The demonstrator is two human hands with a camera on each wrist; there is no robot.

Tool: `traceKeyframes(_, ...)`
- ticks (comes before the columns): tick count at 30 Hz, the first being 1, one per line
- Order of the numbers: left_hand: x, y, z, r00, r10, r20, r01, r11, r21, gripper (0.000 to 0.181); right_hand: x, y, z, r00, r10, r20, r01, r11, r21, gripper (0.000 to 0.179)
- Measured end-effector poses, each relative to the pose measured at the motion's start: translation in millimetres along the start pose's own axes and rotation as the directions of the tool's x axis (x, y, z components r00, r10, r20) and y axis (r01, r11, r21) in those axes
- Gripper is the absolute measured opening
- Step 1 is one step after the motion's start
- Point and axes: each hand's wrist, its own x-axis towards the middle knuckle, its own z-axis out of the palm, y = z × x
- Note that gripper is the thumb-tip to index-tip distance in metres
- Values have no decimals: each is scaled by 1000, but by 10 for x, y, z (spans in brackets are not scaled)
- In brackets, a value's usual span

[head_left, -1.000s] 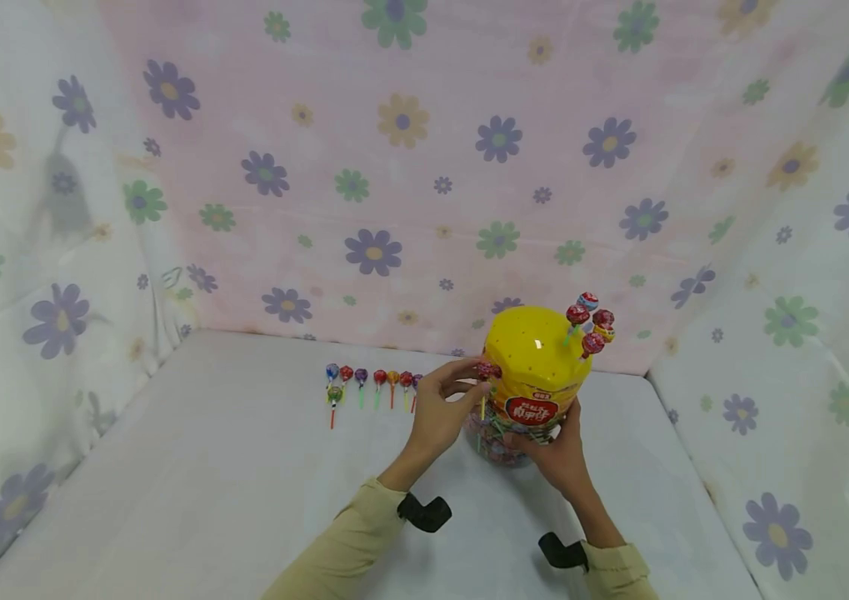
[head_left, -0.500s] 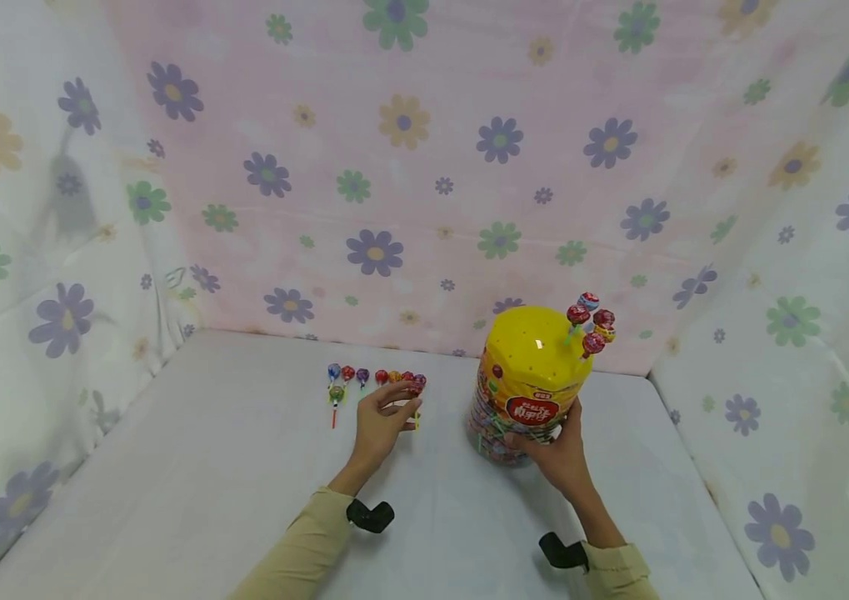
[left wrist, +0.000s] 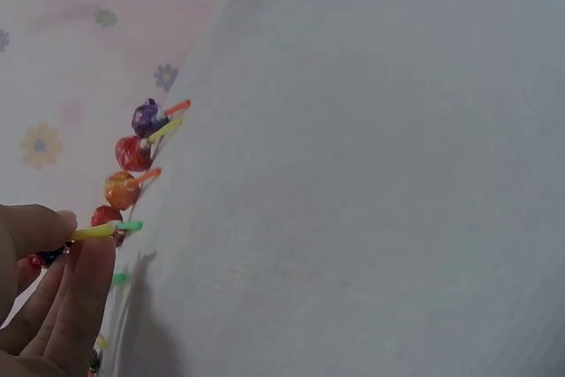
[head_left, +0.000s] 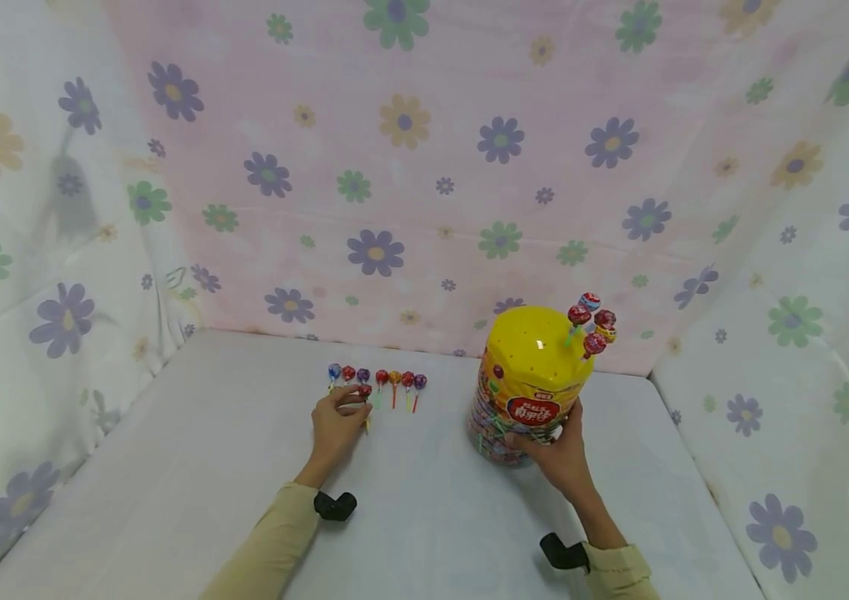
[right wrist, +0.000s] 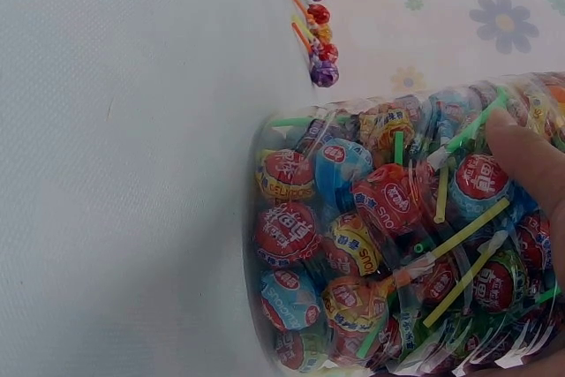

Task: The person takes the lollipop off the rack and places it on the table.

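My left hand [head_left: 332, 429] pinches a lollipop [head_left: 365, 390] with a dark red wrapped head, over the row on the table. In the left wrist view its yellow stick [left wrist: 93, 232] sits between thumb and fingers. Behind the hand runs a row of lollipops [head_left: 396, 377] in blue, red, purple and orange wrappers, sticks pointing toward me. A big clear jar [head_left: 491, 429] with a yellow lid [head_left: 525, 342] stands to the right, packed with lollipops. My right hand [head_left: 561, 458] grips the jar's lower side; in the right wrist view the thumb [right wrist: 521, 147] lies across its wall.
Several lollipops [head_left: 594, 342] stand upright in the right part of the jar's lid, heads up. A white cloth covers the table [head_left: 207, 467]. Flower-patterned curtains [head_left: 424, 208] close off the back and both sides.
My left hand has carried the lollipop from beside the jar leftward to the row's left part, where the green lollipop is now hidden. The right hand and jar have stayed in place.
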Motion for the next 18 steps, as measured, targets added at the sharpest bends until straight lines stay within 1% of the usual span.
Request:
traceKeyframes(2, 37, -27, -19, 1000, 18, -16, -17, 999, 52, 37, 0, -3, 0, 1000, 2, 0, -2, 1000, 2, 111)
traceKeyframes(4, 66, -50, -35, 999, 28, -22, -27, 997, 77, 37, -4, -7, -1, 1000, 3, 1, -3, 1000, 5, 111)
traceKeyframes(10, 116, -97, -65, 1000, 17, -25, -15, 995, 97, 40, -10, -5, -2, 1000, 0, 3, -1, 1000, 14, 110)
traceKeyframes(18, 133, -96, -39, 999, 22, -37, -17, 990, 139, 36, 4, 11, -3, 1000, 12, 5, -12, 1000, 4, 111)
